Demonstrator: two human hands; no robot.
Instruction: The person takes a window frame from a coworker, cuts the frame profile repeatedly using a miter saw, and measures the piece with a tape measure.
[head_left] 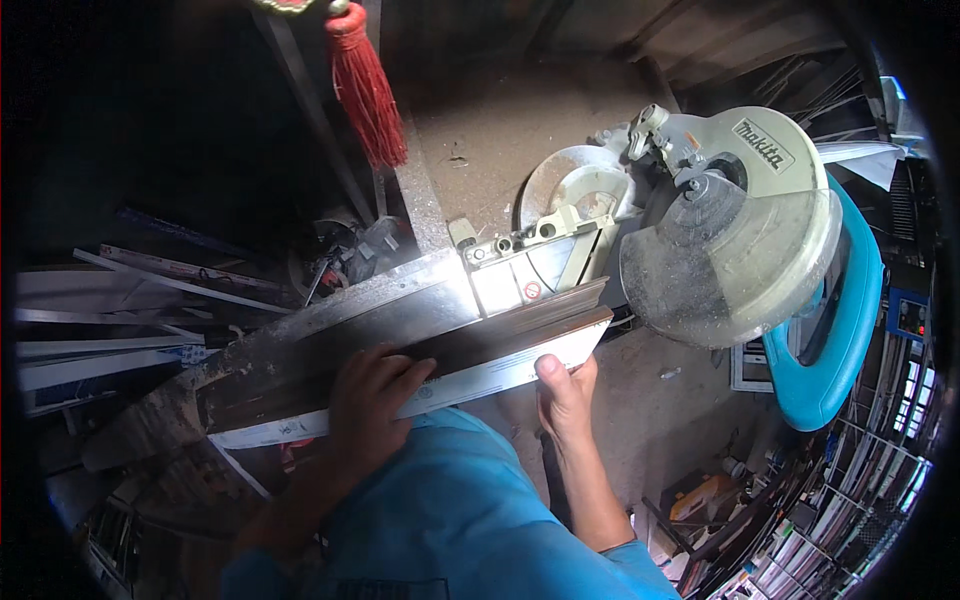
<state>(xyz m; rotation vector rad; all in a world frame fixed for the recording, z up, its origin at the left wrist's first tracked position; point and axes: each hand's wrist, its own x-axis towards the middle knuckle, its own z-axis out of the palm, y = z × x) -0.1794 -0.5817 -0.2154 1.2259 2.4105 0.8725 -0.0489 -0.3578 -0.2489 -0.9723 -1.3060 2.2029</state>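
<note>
Dim workshop, dusty brown floor (640,400). Nearest: long moulding (480,380) left of the miter saw (805,185), ridged brown top, smooth white side; piece count unclear. Left hand (374,398) curled closed over it; right hand (568,396) clamped at its saw-side end, fingers mostly hidden. Saw's clear guard (685,275) dust-speckled, teal handle (848,330) rounded. Farther left of saw, pale slats (110,368), ends lost in darkness.

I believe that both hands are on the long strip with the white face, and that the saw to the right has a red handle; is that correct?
Not quite: the saw's handle is blue-green, not red, as the head view shows. The left hand and right hand are indeed on the long strip.
</note>
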